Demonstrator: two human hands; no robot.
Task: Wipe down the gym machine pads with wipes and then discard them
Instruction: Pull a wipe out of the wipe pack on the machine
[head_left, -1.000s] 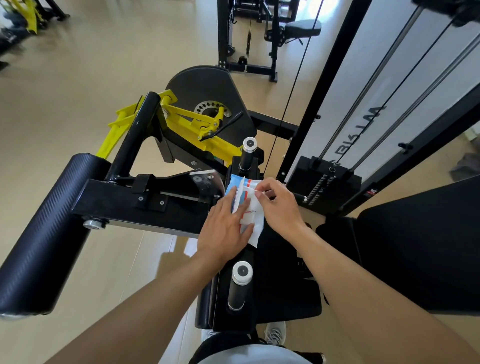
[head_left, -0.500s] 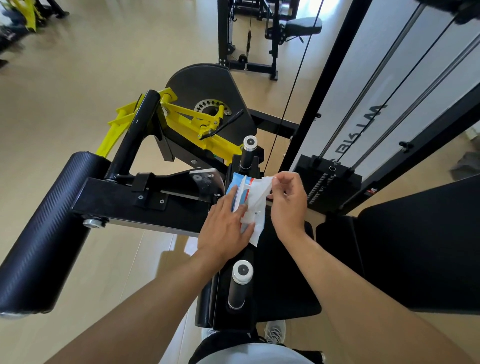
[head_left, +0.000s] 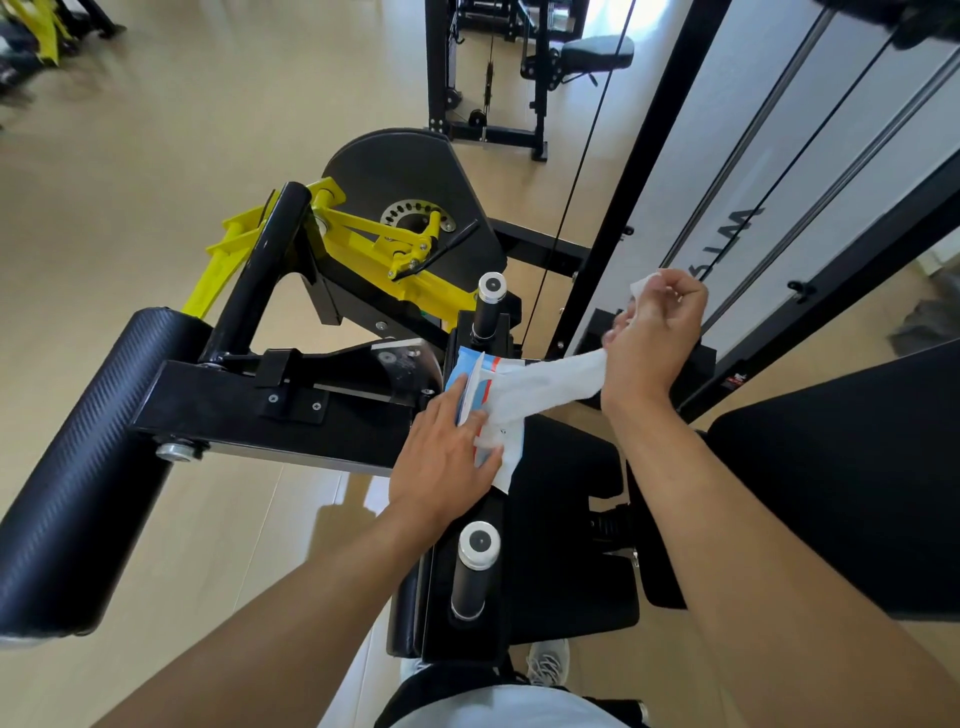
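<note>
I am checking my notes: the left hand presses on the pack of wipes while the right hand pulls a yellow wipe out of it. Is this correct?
Not quite: the wipe is white, not yellow, as the head view shows. The left hand does press on the pack of wipes, and the right hand pulls the wipe out of it.

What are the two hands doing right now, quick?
Left hand: open, fingers flat, pressing the wipes pack down on the machine.
Right hand: closed, pinching a white wipe and pulling it out of the pack.
</note>
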